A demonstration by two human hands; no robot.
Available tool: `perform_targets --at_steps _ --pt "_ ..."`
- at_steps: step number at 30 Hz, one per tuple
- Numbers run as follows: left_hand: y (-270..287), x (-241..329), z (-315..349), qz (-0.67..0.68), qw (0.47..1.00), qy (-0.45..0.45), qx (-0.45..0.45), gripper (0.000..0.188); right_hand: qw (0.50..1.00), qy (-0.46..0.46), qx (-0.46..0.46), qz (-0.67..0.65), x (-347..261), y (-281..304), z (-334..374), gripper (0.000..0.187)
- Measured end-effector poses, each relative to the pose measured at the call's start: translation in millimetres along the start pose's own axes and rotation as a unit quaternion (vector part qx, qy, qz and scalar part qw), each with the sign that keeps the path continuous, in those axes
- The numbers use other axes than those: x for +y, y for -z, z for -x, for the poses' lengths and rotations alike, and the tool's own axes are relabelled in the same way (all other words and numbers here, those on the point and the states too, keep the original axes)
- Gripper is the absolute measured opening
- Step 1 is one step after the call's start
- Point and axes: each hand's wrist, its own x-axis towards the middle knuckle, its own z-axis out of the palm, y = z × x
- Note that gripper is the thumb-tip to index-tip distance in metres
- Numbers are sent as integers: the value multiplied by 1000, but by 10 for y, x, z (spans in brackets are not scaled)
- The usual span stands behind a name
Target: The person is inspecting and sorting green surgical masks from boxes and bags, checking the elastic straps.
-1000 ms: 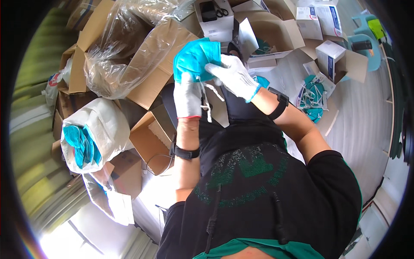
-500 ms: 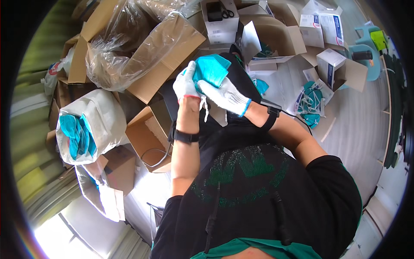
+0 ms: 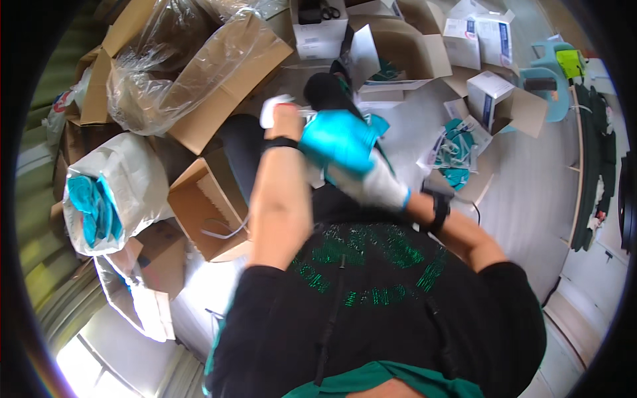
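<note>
A stack of teal face masks (image 3: pixel 338 142) is in front of my body, above my lap, smeared by motion. My right hand (image 3: pixel 375 182), in a white knit glove with a blue cuff, is closed on the stack from below. Just past the stack's left edge is my left hand (image 3: pixel 279 111), gloved in white with a red cuff. Motion blurs it and its fingers are hidden, so I cannot tell whether it touches a mask. More teal masks (image 3: pixel 456 149) with white straps lie in a loose pile at the right.
At the left, a white bag (image 3: pixel 142 176) holds folded teal masks. A large cardboard box (image 3: pixel 229 86) lined with clear plastic stands behind it, and a smaller open carton (image 3: pixel 206 205) nearer me. Opened boxes (image 3: pixel 431 56) crowd the far right, beside a light blue stool (image 3: pixel 554 83).
The mask stack has come nearer my body with my right hand. My left hand has moved away from the stack, leftward. The view has shifted slightly to the right.
</note>
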Motion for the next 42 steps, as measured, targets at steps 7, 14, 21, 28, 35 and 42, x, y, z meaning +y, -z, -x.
perform_targets --at_steps 7,14,21,28,35,42 --pt "262 806 616 27 979 -14 -199 55 895 -359 -15 -264 832 273 333 32" --pt "138 126 1640 8 915 -102 -390 35 622 -482 102 -609 589 72 -656 19" --pt "366 446 1547 93 914 -70 -388 22 965 -164 -123 -164 540 393 -642 47" --pt "469 509 1752 203 682 206 -672 27 700 -262 -82 -659 845 402 -844 56" --pt "459 489 1813 -13 856 202 -476 43 771 -353 83 -523 506 340 -974 25" --pt "496 604 1589 -77 919 46 -383 32 915 -216 70 -333 374 239 -1016 21"
